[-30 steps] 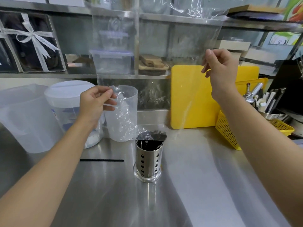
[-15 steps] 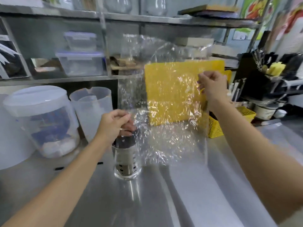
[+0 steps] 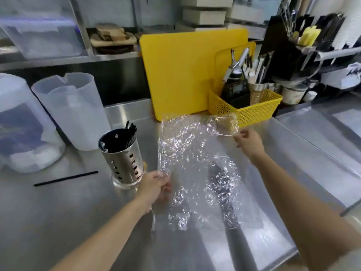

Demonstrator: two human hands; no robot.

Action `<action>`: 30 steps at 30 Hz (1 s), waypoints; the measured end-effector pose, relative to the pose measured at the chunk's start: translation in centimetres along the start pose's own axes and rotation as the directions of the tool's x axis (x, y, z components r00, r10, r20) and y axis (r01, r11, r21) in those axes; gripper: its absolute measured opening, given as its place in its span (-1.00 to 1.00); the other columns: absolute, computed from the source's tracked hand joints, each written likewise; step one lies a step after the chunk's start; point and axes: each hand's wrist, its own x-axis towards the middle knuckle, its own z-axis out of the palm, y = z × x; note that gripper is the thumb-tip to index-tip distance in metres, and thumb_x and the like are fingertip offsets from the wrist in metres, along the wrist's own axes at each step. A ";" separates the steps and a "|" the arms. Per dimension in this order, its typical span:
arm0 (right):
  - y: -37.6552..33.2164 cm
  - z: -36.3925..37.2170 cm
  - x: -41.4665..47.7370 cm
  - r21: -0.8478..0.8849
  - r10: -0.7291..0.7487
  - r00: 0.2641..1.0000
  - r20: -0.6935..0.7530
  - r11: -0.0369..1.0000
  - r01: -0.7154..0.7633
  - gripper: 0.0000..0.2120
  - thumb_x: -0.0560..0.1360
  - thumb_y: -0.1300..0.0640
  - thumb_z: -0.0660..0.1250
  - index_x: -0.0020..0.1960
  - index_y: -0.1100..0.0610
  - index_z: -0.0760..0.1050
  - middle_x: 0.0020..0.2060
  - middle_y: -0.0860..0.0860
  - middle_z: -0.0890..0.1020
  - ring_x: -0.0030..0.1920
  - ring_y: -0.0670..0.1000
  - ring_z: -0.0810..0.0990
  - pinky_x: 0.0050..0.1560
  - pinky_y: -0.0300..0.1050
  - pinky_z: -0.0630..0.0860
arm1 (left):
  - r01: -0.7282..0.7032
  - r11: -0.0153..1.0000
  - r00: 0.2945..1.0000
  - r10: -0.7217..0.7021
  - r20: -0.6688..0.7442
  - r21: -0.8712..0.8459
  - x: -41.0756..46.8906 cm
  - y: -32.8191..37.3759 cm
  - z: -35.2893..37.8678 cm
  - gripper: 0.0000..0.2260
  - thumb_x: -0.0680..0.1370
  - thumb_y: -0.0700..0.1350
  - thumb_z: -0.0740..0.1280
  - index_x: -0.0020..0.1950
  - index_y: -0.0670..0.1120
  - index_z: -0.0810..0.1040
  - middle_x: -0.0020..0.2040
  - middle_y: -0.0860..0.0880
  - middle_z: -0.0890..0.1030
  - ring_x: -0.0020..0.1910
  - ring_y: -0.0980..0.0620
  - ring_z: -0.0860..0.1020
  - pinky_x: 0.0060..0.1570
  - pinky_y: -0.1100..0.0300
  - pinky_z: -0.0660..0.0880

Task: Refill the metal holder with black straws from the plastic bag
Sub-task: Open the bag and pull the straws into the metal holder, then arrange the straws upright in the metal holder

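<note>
Left hand (image 3: 156, 185) and right hand (image 3: 249, 142) pinch opposite corners of the crumpled clear plastic bag (image 3: 195, 163), now lowered empty over the steel counter (image 3: 58, 212) beside the perforated round metal holder (image 3: 123, 161) where the thin black straws (image 3: 130, 133) stand, so refilling seems almost finished.

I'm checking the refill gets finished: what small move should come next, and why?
Probably let go of the plastic bag with the left hand and pick up the stray black straw lying on the counter left of the metal holder: the bag looks empty, and that straw lies outside the holder.
</note>
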 end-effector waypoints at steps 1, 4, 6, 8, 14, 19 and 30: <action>1.3 0.1 -0.3 -0.104 0.001 1.000 0.001 0.995 -0.001 -0.71 0.46 0.19 0.32 0.13 0.29 0.41 -0.09 0.18 0.54 -0.13 0.15 0.52 -0.14 -0.01 0.45 | 0.033 0.999 0.999 -0.033 -0.015 -0.002 0.3 -0.8 0.4 -0.89 0.50 -0.24 0.33 -0.19 -0.27 0.55 -0.32 -0.17 0.60 -0.36 -0.11 0.56 -0.11 -0.23 0.52; 4.7 0.8 -1.4 -0.380 -0.019 0.995 0.095 0.923 0.054 -0.56 0.46 0.14 0.34 0.28 0.27 0.35 0.13 0.26 0.54 0.12 0.24 0.51 0.10 0.07 0.43 | 0.105 0.994 0.994 -0.105 -0.011 0.015 1.2 -2.9 1.4 -0.88 0.51 -0.26 0.30 -0.22 -0.25 0.51 -0.30 -0.20 0.56 -0.40 -0.08 0.53 -0.20 -0.19 0.56; 6.1 1.8 -2.5 -0.411 -0.027 0.975 0.222 0.904 0.119 -0.51 0.47 0.08 0.34 0.34 0.21 0.32 0.21 0.21 0.53 0.20 0.20 0.50 0.22 0.06 0.40 | 0.150 0.988 0.989 -0.150 0.001 0.036 1.6 -3.9 2.0 -0.90 0.52 -0.28 0.28 -0.20 -0.25 0.50 -0.29 -0.21 0.54 -0.43 -0.06 0.53 -0.36 -0.08 0.59; 7.4 2.9 -3.8 -0.444 -0.070 0.929 0.364 0.864 0.239 -0.49 0.47 0.03 0.31 0.36 0.15 0.31 0.27 0.16 0.50 0.27 0.15 0.46 0.30 0.09 0.33 | 0.164 0.984 0.986 -0.164 -0.015 0.066 2.0 -4.5 2.5 -0.90 0.52 -0.29 0.27 -0.20 -0.23 0.50 -0.32 -0.19 0.55 -0.48 -0.03 0.52 -0.53 0.06 0.56; 9.8 4.4 -5.1 -0.578 -0.172 0.832 0.528 0.645 0.500 -0.45 0.43 -0.22 0.26 0.31 0.05 0.34 0.33 0.01 0.41 0.31 0.05 0.36 0.16 -0.03 0.17 | -0.018 0.828 0.997 0.054 -0.048 0.560 2.6 -4.5 3.0 -0.90 0.49 -0.07 0.27 -0.06 -0.05 0.40 -0.13 -0.04 0.59 -0.24 -0.04 0.59 -0.30 0.15 0.51; 8.8 3.9 -3.5 -0.596 -0.161 0.823 0.545 0.616 0.515 -0.51 0.45 -0.18 0.26 0.29 0.04 0.35 0.33 0.00 0.42 0.31 0.04 0.38 0.18 -0.03 0.20 | -0.057 0.661 0.998 0.068 0.016 0.748 2.2 -3.0 1.3 -0.77 0.51 0.05 0.22 0.08 -0.03 0.33 0.04 -0.06 0.56 0.01 -0.13 0.53 0.00 0.05 0.45; -7.5 8.5 -2.3 -0.152 -0.405 0.832 0.380 0.860 0.488 -0.49 0.40 -0.14 0.34 0.26 0.06 0.39 -0.02 0.01 0.58 -0.11 -0.01 0.57 -0.03 0.04 0.53 | -0.294 0.631 0.896 0.443 -0.022 0.718 -1.3 2.4 -7.2 -0.84 0.49 0.10 0.26 -0.02 0.05 0.46 -0.13 0.11 0.61 -0.14 0.05 0.57 -0.08 0.07 0.51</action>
